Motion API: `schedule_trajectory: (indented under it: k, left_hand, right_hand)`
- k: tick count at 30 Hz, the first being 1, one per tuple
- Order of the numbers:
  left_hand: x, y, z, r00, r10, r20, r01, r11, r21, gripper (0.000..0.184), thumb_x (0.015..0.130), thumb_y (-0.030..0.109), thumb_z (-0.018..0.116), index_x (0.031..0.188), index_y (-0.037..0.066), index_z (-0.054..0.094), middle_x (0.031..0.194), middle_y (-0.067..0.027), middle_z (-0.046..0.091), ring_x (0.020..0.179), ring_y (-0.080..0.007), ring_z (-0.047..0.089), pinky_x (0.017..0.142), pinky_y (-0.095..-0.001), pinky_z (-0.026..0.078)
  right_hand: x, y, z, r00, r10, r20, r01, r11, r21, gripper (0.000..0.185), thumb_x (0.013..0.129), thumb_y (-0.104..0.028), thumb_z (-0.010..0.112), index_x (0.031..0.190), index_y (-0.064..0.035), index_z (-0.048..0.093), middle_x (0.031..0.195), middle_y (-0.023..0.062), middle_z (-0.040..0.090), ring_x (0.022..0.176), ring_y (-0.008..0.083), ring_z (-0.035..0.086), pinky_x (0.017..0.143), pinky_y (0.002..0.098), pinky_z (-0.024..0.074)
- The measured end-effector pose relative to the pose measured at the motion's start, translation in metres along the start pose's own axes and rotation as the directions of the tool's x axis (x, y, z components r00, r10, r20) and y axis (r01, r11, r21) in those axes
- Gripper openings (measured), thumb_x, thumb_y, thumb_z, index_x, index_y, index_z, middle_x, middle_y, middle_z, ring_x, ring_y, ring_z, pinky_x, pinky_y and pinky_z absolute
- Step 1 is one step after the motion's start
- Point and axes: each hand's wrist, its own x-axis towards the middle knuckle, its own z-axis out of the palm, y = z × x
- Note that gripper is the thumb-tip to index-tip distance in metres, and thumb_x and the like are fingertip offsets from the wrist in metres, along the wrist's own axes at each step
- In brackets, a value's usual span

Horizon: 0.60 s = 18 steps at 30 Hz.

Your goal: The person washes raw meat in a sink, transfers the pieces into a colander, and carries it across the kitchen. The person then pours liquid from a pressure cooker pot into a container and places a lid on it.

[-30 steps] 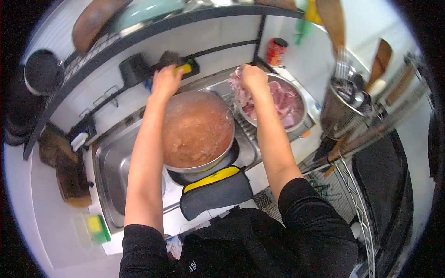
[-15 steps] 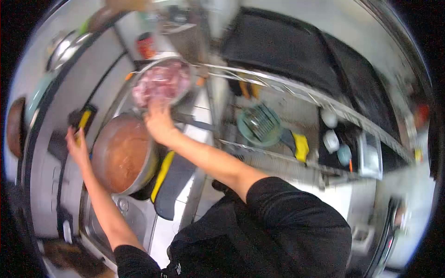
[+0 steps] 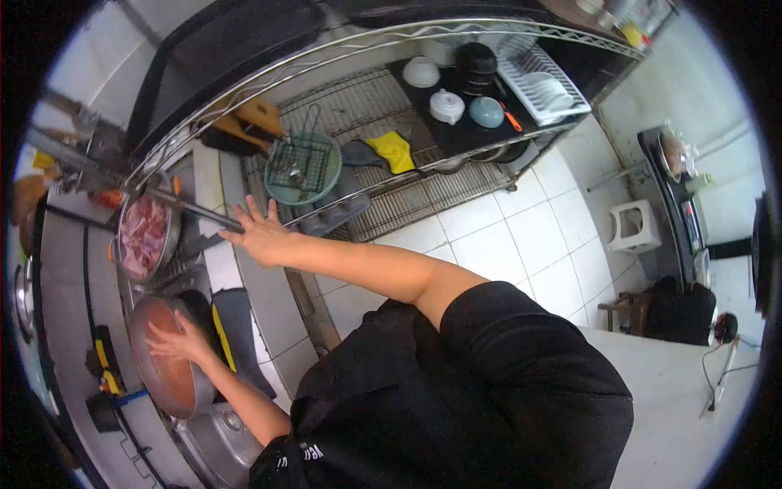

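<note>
My left hand point(image 3: 181, 340) has its fingers spread over the large pot of reddish-brown liquid point(image 3: 175, 379), which stands at the sink point(image 3: 221, 440). Whether the fingertips touch the liquid is unclear. My right hand point(image 3: 265, 236) is stretched out with fingers apart and nothing in it, beside the wire rack's front rail. To its left, a metal bowl of raw pink meat point(image 3: 144, 235) rests on the counter. A dark grey and yellow cloth point(image 3: 243, 330) hangs over the counter's edge near the pot.
A wire rack point(image 3: 391, 204) holds a green basin point(image 3: 322, 189), a yellow-and-grey cloth point(image 3: 391, 152), bowls point(image 3: 487, 112) and a white dish drainer point(image 3: 544, 85). A white stool point(image 3: 634, 228) stands on the tiled floor. A wall rail holds a yellow-black item point(image 3: 104, 359).
The view has swung to the right. My right hand has left the meat bowl and moved out by the rack, fingers spread. My left hand has come from the wall side to over the pot.
</note>
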Motion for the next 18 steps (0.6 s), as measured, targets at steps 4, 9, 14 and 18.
schedule_trajectory:
  k: [4, 9, 14, 18]
  left_hand:
    - [-0.05, 0.101, -0.002, 0.98, 0.198, -0.012, -0.196, 0.96, -0.198, 0.075, 0.079, 0.054, 0.061, 0.139, 0.019, 0.033, 0.146, -0.022, 0.017, 0.133, -0.0505, 0.012, 0.094, -0.0719, 0.022]
    - [-0.122, 0.216, -0.015, 0.967, 0.247, 0.055, -0.219, 0.926, -0.308, 0.076, 0.08, 0.043, 0.065, 0.141, 0.018, 0.029, 0.147, -0.0236, 0.011, 0.133, -0.0496, 0.011, 0.094, -0.0717, 0.021]
    - [-0.176, 0.32, -0.041, 0.931, 0.336, 0.144, -0.252, 0.876, -0.411, 0.078, 0.079, 0.038, 0.068, 0.142, 0.016, 0.027, 0.148, -0.0225, 0.007, 0.133, -0.0497, 0.009, 0.093, -0.0728, 0.02]
    - [-0.223, 0.389, -0.054, 0.894, 0.419, 0.159, -0.296, 0.818, -0.494, 0.078, 0.079, 0.035, 0.068, 0.142, 0.016, 0.026, 0.148, -0.0221, 0.008, 0.133, -0.0504, 0.008, 0.094, -0.0734, 0.018]
  right_hand:
    - [-0.042, 0.03, -0.027, 0.994, 0.104, -0.033, -0.105, 0.994, -0.02, 0.065, 0.078, -0.007, 0.052, 0.14, -0.0164, 0.036, 0.145, 0.0274, 0.017, 0.135, 0.0492, 0.003, 0.101, 0.0704, 0.0107]
    - [-0.118, 0.107, -0.08, 0.979, 0.19, -0.076, -0.192, 0.981, -0.018, 0.057, 0.078, -0.016, 0.057, 0.133, -0.0137, 0.045, 0.144, 0.0269, 0.022, 0.135, 0.0491, 0.007, 0.101, 0.07, 0.0116]
    - [-0.205, 0.214, -0.129, 0.849, 0.523, 0.079, -0.516, 0.852, -0.087, 0.052, 0.079, -0.027, 0.061, 0.127, -0.0109, 0.05, 0.14, 0.0231, 0.033, 0.134, 0.0466, 0.016, 0.101, 0.0691, 0.0157]
    - [-0.264, 0.27, -0.147, 0.778, 0.612, 0.139, -0.606, 0.791, -0.089, 0.053, 0.08, -0.031, 0.061, 0.128, -0.011, 0.05, 0.139, 0.0228, 0.035, 0.133, 0.0465, 0.019, 0.1, 0.0698, 0.0162]
